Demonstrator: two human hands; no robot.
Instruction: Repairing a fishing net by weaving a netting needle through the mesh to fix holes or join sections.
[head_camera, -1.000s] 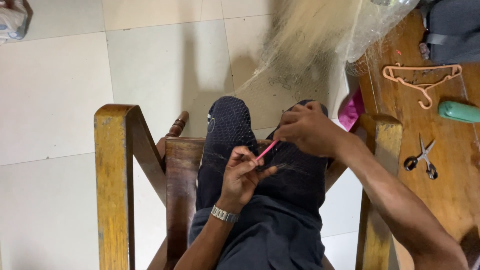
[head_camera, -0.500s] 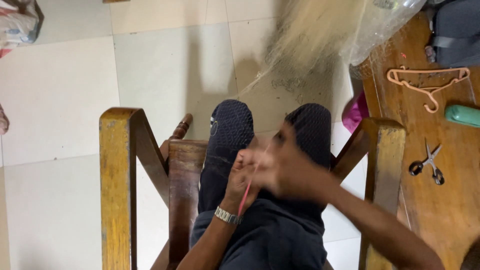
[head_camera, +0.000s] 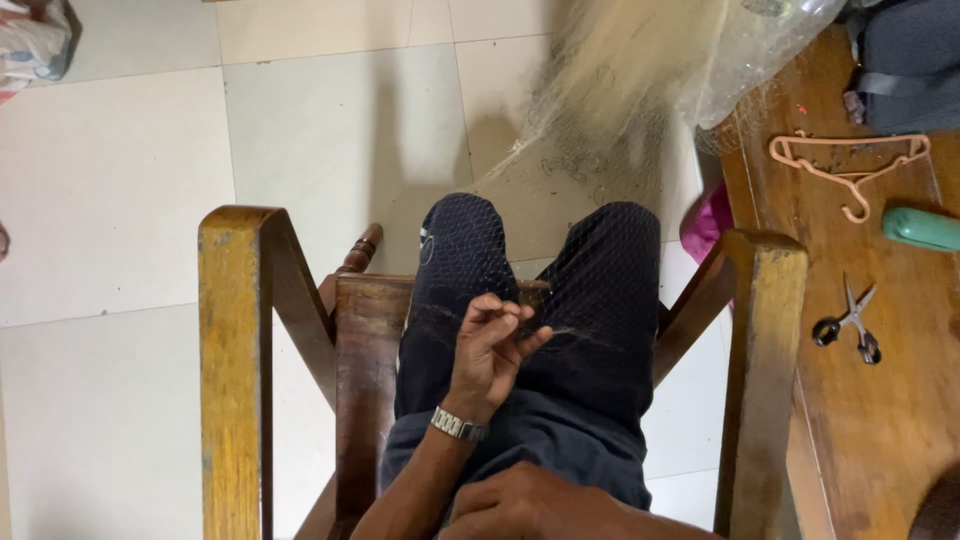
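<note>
Withdrawn right hand (head_camera: 525, 505) sits half cropped; left hand (head_camera: 490, 345) pinches netting (head_camera: 600, 300).

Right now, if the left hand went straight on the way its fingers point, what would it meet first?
The left hand points up and a little right, pinching fine net over the lap. Going on, it would likely meet the net-covered right knee first, then the pale bundle of net beyond; depth is hard to judge.

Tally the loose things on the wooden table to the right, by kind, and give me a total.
Clothes hanger, pink plastic: 1
Scissors, black-handled: 1
Green handled tool, partly cut off by the frame: 1
Dark bag at the table's far end: 1
Total: 4
</note>
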